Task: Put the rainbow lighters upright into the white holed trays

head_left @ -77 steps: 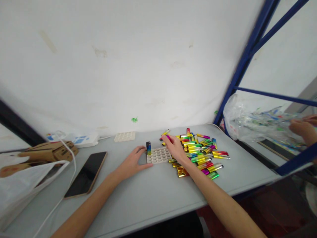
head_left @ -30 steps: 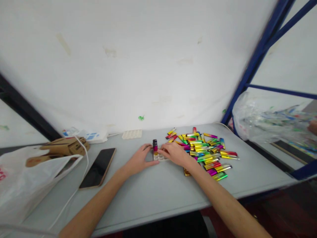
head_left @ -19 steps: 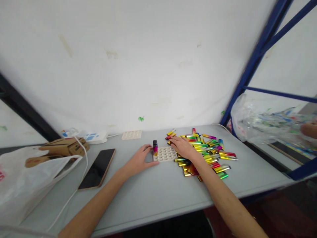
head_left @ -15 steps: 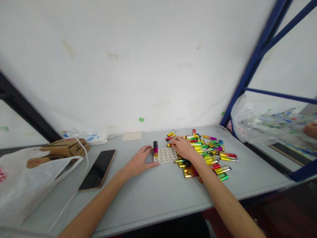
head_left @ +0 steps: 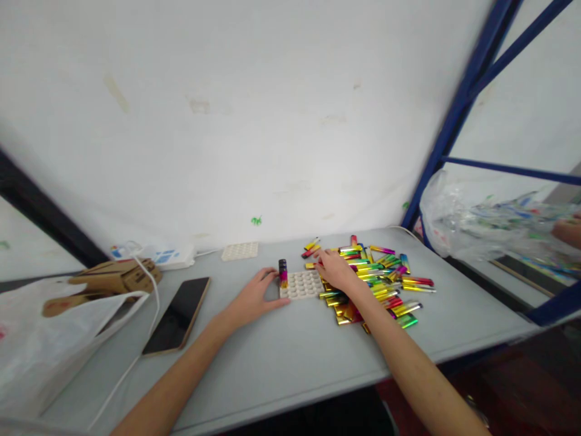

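At the far left a white plastic bag (head_left: pixel 27 345) is cut off by the picture's edge and hides the near end of a cardboard box (head_left: pixel 113 275). A white cable (head_left: pixel 152 303) loops over both. A dark phone (head_left: pixel 177 315) lies face up on the grey table (head_left: pixel 295 357), and a power strip (head_left: pixel 167 255) sits blurred at the wall, near a spare tray (head_left: pixel 239 250).

The left hand (head_left: pixel 252 297) lies palm down on the table, forearm stretched forward. Its fingers are held loosely together, and their tips touch the left edge of the dimpled tray (head_left: pixel 303 284). Two upright sticks (head_left: pixel 282 274) stand in the tray's far left corner, one partly hidden behind the other.

The right hand (head_left: pixel 336 271) reaches across just right of the tray, palm down on the left side of the pile of shiny sticks (head_left: pixel 385 281). Its fingers curl onto the sticks, and I cannot tell whether they pinch one. The wrist covers several sticks.

Further right, a blue frame (head_left: pixel 454 121) rises from the table. Behind it sits a clear bag (head_left: pixel 472 218), its contents blurred. Another person's hand (head_left: pixel 567 230), cut off at the right edge, touches that bag.
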`<action>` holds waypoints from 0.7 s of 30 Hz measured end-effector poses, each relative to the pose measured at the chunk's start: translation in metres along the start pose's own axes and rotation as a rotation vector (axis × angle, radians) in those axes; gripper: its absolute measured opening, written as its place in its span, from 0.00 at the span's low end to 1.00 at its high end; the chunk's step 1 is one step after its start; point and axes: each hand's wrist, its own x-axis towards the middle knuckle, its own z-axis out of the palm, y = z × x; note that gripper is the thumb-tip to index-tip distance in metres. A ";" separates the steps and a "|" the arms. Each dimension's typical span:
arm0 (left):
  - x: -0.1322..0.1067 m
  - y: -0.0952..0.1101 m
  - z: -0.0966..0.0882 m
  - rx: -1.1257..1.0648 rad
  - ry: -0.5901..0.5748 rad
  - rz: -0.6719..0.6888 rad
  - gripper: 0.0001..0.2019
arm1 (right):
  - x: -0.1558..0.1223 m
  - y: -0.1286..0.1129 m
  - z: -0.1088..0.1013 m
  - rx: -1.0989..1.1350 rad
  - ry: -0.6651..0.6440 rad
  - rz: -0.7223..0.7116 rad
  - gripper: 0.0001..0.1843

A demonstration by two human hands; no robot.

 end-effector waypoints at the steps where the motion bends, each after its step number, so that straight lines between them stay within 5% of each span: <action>1: 0.000 0.000 0.000 0.004 0.001 -0.001 0.35 | 0.000 0.000 0.000 -0.013 -0.007 0.000 0.18; 10: 0.001 -0.005 0.001 0.037 -0.002 -0.004 0.35 | -0.002 -0.001 0.000 0.084 0.098 0.046 0.15; 16: 0.000 -0.003 -0.001 0.010 -0.015 -0.011 0.36 | 0.003 0.001 -0.006 0.661 0.386 -0.143 0.15; 21: 0.000 -0.004 -0.001 -0.002 -0.015 0.003 0.36 | 0.007 -0.003 -0.001 1.052 0.346 -0.055 0.28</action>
